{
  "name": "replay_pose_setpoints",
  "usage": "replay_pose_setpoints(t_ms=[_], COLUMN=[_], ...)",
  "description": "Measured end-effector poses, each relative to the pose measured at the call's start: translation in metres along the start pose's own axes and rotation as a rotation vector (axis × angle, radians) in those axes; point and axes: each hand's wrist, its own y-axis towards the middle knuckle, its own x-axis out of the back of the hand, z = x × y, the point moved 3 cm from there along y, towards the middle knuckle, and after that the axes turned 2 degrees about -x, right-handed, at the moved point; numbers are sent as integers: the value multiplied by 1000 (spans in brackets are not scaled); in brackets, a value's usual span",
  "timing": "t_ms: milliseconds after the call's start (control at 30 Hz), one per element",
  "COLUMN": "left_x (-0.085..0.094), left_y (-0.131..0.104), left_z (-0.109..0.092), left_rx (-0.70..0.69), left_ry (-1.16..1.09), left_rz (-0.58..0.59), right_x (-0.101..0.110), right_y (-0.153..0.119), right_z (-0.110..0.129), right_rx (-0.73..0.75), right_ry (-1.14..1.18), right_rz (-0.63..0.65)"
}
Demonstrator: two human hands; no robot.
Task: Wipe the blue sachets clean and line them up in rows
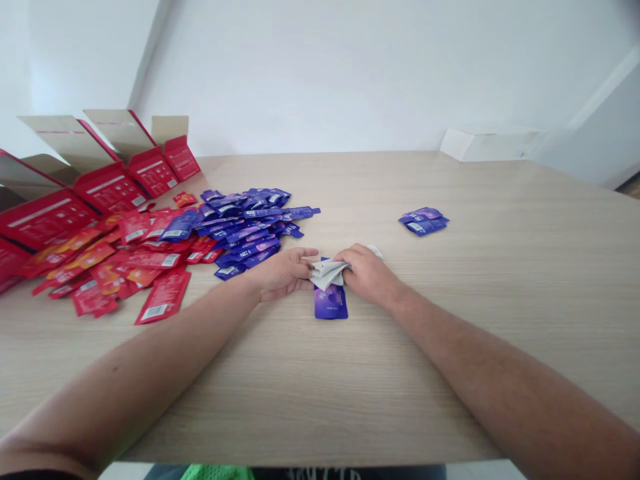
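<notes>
A folded white cloth [327,272] lies over the upper part of a purple pouch [331,304], which is flat on the table in front of me. My right hand [367,272] is closed around the cloth's right side, and a bit of white sticks out behind it. At the cloth's left edge is my left hand [286,272], fingers spread and the tips close to or touching the cloth; exact contact is hard to make out. Just beyond that hand rises a heap of purple pouches [250,223].
Red and orange sachets [135,253] are piled at the left, meeting the purple heap. Behind them stand several open red boxes [113,190] with raised flaps. Two or so purple pouches [424,221] lie at the right. A white box [493,145] sits by the wall.
</notes>
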Motion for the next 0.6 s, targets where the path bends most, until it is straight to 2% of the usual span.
replay_pose_setpoints(t_ms=[133, 233, 367, 467, 600], left_x=[-8, -17, -25, -20, -4], left_y=[-8, -5, 1, 4, 14], left_z=[12, 17, 14, 2, -17], left_rx=[-168, -299, -282, -234, -98], left_ry=[201, 458, 639, 592, 543], left_rz=[-16, -121, -141, -40, 171], right_x=[-4, -7, -6, 0, 12], right_y=[0, 0, 0, -1, 0], right_z=[2, 3, 1, -3, -3], right_rx=[-55, -71, -83, -73, 55], right_ry=[-66, -55, 12, 86, 176], right_rz=[-45, -79, -126, -174, -164])
